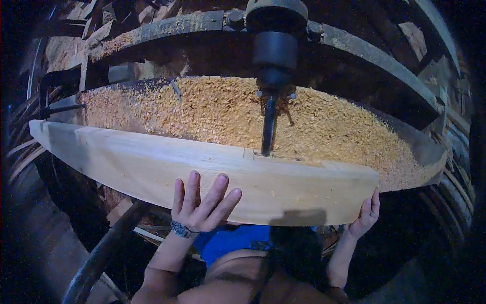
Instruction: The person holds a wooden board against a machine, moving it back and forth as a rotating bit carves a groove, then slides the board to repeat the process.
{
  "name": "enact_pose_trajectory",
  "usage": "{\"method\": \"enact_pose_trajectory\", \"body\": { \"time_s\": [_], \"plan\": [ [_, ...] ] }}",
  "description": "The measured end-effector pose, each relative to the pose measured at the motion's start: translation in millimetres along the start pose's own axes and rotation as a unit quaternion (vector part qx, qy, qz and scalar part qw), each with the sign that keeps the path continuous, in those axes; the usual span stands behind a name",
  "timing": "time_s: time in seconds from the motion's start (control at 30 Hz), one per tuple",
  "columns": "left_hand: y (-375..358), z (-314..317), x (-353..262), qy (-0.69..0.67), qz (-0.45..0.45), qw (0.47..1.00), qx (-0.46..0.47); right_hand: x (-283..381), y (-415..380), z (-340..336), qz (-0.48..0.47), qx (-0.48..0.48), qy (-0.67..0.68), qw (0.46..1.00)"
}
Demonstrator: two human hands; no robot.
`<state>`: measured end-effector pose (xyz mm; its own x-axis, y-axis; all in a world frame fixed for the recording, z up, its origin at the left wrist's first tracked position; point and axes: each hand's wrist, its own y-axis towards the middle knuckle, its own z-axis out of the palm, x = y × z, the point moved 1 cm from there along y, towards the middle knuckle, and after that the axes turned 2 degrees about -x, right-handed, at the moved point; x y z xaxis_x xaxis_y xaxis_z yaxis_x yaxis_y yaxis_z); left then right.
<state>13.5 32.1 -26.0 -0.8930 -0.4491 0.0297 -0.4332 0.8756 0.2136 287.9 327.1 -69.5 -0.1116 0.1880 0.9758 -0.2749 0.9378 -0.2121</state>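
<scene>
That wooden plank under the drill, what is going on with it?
A person is steadying a long pale wooden plank on the bed of a drilling machine. The left hand lies flat, fingers spread, against the plank's near face, and the right hand grips its right end. The drill bit stands upright with its tip at the plank's top edge. Wood shavings cover the machine bed behind it.

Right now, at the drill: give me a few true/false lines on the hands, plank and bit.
1. The left hand presses flat, fingers spread, on the pale wooden plank. True.
2. The right hand rests on the wood shavings. False: it holds the plank's right end.
3. The dark drill bit meets the plank's upper edge. True.
4. The machine table is swept clean. False: shavings cover it.
</scene>
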Motion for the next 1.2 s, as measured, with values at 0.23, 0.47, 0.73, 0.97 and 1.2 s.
{"method": "enact_pose_trajectory", "body": {
  "time_s": [0.23, 0.47, 0.73, 0.97, 1.2],
  "plan": [
    [1.1, 1.3, 2.1, 0.010, 0.009, 1.000, -0.003, -0.1, 3.0, 2.7, -0.011, 0.011, 0.021, 1.000],
    [4.2, 0.9, 2.8, 0.003, 0.000, 1.000, 0.001, -1.5, 7.0, -2.2, 0.006, -0.009, 0.009, 1.000],
    [7.7, 4.3, 5.8, 0.028, 0.008, 1.000, -0.008, -1.0, 11.7, 0.1, -0.004, 0.001, 0.005, 1.000],
    [12.1, 5.3, 5.2, 0.022, -0.006, 1.000, -0.012, -1.1, 18.3, 0.3, -0.004, -0.009, -0.019, 1.000],
    [16.5, 3.8, 5.4, 0.008, -0.012, 1.000, -0.001, -0.8, 22.6, 4.5, -0.009, 0.008, 0.000, 1.000]
  ]
}}
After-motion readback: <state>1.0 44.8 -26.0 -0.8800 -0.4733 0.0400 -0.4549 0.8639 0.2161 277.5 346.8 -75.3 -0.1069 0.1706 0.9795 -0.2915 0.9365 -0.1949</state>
